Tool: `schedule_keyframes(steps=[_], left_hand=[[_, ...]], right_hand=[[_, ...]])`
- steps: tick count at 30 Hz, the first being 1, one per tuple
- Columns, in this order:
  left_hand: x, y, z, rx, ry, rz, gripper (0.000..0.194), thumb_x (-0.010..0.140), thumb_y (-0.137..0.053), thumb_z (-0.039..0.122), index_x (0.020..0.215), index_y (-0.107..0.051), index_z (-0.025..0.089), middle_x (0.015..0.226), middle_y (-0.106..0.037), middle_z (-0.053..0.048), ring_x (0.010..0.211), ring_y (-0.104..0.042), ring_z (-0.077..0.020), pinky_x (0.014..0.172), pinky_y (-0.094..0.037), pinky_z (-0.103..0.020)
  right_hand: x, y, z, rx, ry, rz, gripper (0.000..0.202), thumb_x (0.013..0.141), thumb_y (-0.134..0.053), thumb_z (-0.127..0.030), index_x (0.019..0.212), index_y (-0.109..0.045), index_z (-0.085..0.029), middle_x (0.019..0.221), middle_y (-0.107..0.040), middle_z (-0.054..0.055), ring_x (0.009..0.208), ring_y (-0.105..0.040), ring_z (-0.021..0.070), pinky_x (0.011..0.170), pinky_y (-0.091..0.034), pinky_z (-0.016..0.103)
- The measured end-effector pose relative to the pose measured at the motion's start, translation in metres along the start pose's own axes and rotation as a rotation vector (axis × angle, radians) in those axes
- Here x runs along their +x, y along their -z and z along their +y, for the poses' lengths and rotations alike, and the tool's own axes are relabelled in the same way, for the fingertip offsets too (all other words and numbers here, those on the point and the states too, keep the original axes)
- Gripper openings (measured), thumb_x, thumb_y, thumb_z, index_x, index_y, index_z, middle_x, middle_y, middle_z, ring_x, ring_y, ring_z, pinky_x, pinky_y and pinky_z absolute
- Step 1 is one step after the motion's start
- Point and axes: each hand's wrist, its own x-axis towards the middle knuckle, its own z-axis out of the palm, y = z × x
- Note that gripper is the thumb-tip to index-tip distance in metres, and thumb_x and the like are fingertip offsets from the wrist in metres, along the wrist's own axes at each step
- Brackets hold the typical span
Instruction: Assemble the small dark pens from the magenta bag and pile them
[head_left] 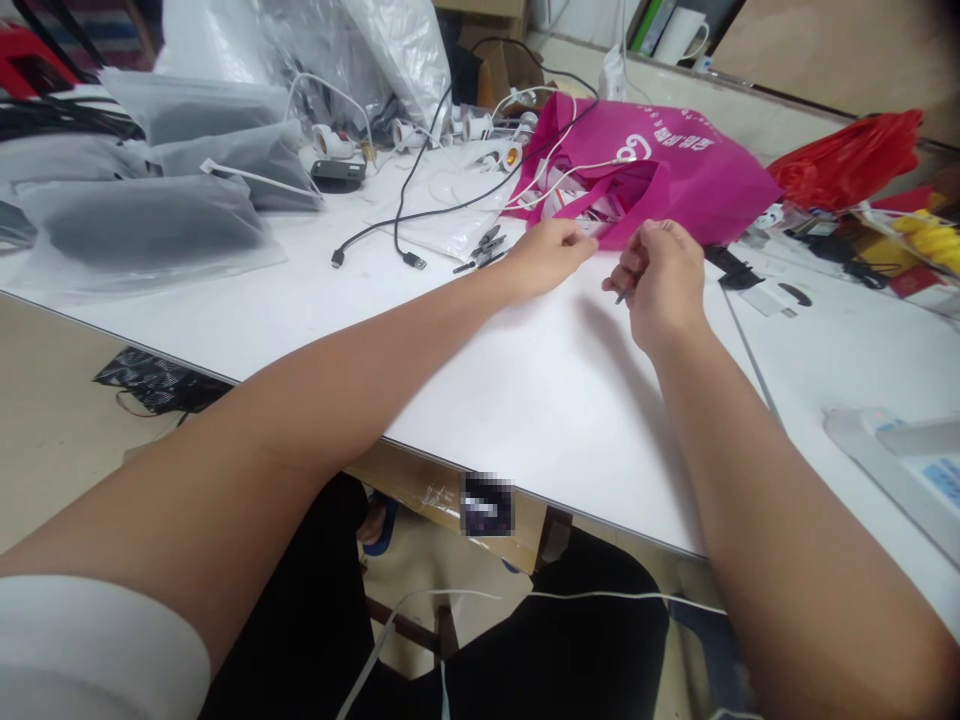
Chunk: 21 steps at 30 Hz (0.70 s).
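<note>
At the front of a pink bag [690,175] lying on its side, my left hand [551,257] rests with its fingers closed near the bag's lower edge; what it holds, if anything, is hidden. Just right of it, my right hand [664,275] is raised over the white table [480,390], closed on a small dark object [626,290]. The bag's mouth faces me and shows white and pink packets [592,207] inside. Several small dark pieces [487,248] lie left of my left hand, by a clear plastic bag [450,225].
Black and white cables [401,220] cross the table's back half. Grey zip bags [142,225] are piled at the left, with lamp holders [334,140] behind. A red plastic bag [847,165] is at the back right, and a pale device [900,460] at the right edge.
</note>
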Motion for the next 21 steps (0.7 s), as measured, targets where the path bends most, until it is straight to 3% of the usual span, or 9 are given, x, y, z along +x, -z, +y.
schedule_keyframes(steps=[3, 6, 12, 17, 21], left_hand=[[0.005, -0.004, -0.007, 0.070, -0.180, -0.012, 0.031, 0.109, -0.076, 0.025, 0.082, -0.060, 0.024, 0.088, -0.067, -0.002, 0.096, -0.067, -0.0199, 0.088, -0.050, -0.033], [0.007, -0.008, -0.013, 0.085, -0.266, -0.041, 0.027, 0.108, -0.076, 0.022, 0.084, -0.062, 0.024, 0.090, -0.069, -0.002, 0.094, -0.068, -0.0199, 0.088, -0.050, -0.034], [0.005, -0.010, -0.021, 0.121, -0.352, -0.126, 0.019, 0.104, -0.069, 0.014, 0.087, -0.067, 0.023, 0.089, -0.070, -0.002, 0.090, -0.067, -0.0203, 0.086, -0.048, -0.037], [0.005, -0.016, -0.023, 0.085, -0.400, -0.113, 0.021, 0.106, -0.064, 0.014, 0.088, -0.064, 0.024, 0.094, -0.075, -0.004, 0.093, -0.069, -0.0208, 0.088, -0.050, -0.037], [0.004, 0.004, -0.013, 0.299, -0.405, -0.072, 0.019, 0.108, -0.059, 0.019, 0.092, -0.069, 0.026, 0.101, -0.079, -0.006, 0.099, -0.073, -0.0234, 0.092, -0.053, -0.039]], right_hand=[[0.000, 0.001, -0.003, -0.005, -0.027, -0.003, 0.043, 0.098, -0.087, -0.046, 0.078, -0.051, -0.033, 0.067, -0.037, -0.004, 0.056, -0.032, 0.0175, 0.060, -0.051, 0.041], [-0.002, 0.000, -0.007, -0.004, -0.034, 0.004, 0.046, 0.095, -0.090, -0.044, 0.078, -0.049, -0.033, 0.064, -0.034, -0.005, 0.055, -0.031, 0.0174, 0.058, -0.050, 0.040], [-0.001, -0.002, -0.007, 0.019, 0.000, 0.015, 0.050, 0.095, -0.091, -0.044, 0.080, -0.044, -0.034, 0.062, -0.030, -0.006, 0.055, -0.029, 0.0184, 0.051, -0.046, 0.038], [0.001, -0.002, 0.000, 0.028, 0.028, 0.000, 0.051, 0.092, -0.090, -0.057, 0.081, -0.046, -0.034, 0.065, -0.034, -0.003, 0.061, -0.044, 0.0232, 0.057, -0.048, 0.043], [-0.004, -0.002, -0.001, -0.026, 0.010, -0.001, 0.050, 0.089, -0.091, -0.062, 0.080, -0.049, -0.036, 0.066, -0.035, -0.002, 0.063, -0.044, 0.0249, 0.065, -0.051, 0.046]])
